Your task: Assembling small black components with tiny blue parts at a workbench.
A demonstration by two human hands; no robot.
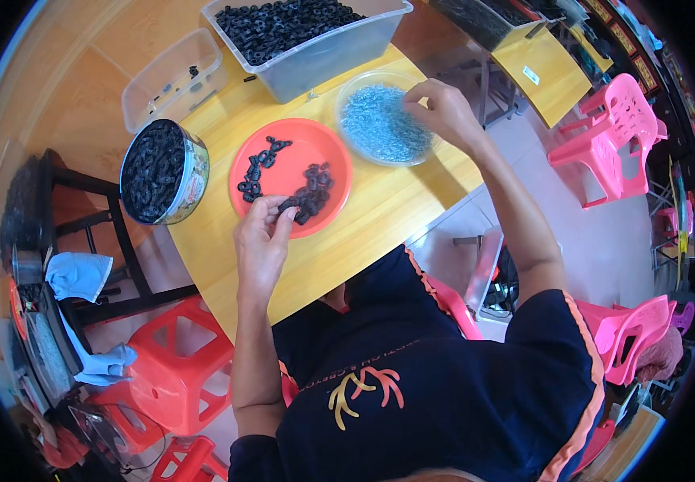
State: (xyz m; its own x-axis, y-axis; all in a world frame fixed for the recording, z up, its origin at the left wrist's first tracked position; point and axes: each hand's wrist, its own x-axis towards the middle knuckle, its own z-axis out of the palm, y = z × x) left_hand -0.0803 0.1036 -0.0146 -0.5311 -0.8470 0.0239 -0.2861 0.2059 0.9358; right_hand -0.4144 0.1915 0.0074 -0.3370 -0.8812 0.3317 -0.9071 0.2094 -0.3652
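My left hand [262, 241] is at the near edge of a round red plate [253, 218], its thumb and fingers pinched on a small black part. Several black ring-like parts [315, 189] lie on the plate beside those fingertips. Another curved group of black parts [255, 167] rests on the plate's left side. Over the right side of a clear round tub [351, 83] my right hand [445, 114] is bent with fingers drawn together. Small, shiny, pale blue pieces [384, 124] fill that tub. Whatever the right fingertips hold is too small to make out.
A large clear bin [323, 55] of black parts stands at the table's far edge. Left of the plate is a round tin [195, 181] full of black parts, near a shallow clear box [134, 96]. Red stools [175, 369] and pink chairs [617, 136] stand around the yellow table [307, 277].
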